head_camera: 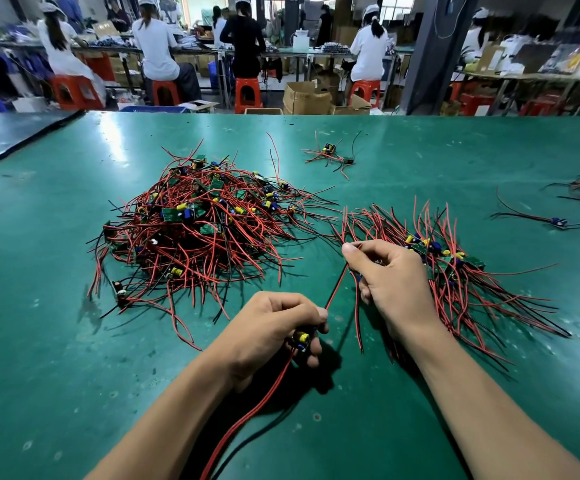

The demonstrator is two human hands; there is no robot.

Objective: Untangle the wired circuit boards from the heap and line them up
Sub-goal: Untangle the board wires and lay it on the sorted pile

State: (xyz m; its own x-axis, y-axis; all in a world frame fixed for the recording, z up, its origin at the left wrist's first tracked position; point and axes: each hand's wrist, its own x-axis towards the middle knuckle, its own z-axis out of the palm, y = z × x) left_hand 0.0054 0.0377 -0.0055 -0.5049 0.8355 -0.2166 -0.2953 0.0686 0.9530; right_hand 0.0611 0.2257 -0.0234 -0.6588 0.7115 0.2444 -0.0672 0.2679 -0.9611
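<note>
Our left hand (281, 327) is curled tight round one board (300, 339), whose yellow capacitor shows between the fingers. It sits low over the table (74, 375), near the middle of the near edge. Leads trail from that fist back toward the near edge and out of view. A single red lead (335, 289) runs the other way, up and to the right, straight and taut, to our right hand (392, 271). There the thumb and forefinger pinch its far end. The other fingers are folded in, and we cannot tell whether they hold anything beyond wire. So the piece's long axis slants from near-left to far-right, with a hand at each end.

The row (454, 268) of lined-up boards lies just beside and partly beneath the right hand. Its leads fan toward the far edge and toward the near right corner. The right hand is the nearer one to it. We judge that the coming move is to carry the board rightward and lay it at the row's left end, with its leads parallel to the rest.

The heap (191, 223) sits to the far left of both hands, and its outermost wires reach close to the right thumb, so a snag there is possible. Bare mat between the hands and the near edge gives room to turn the piece. A small cluster (330, 154) lies toward the far edge, and a stray board (558, 221) lies toward the right edge.
</note>
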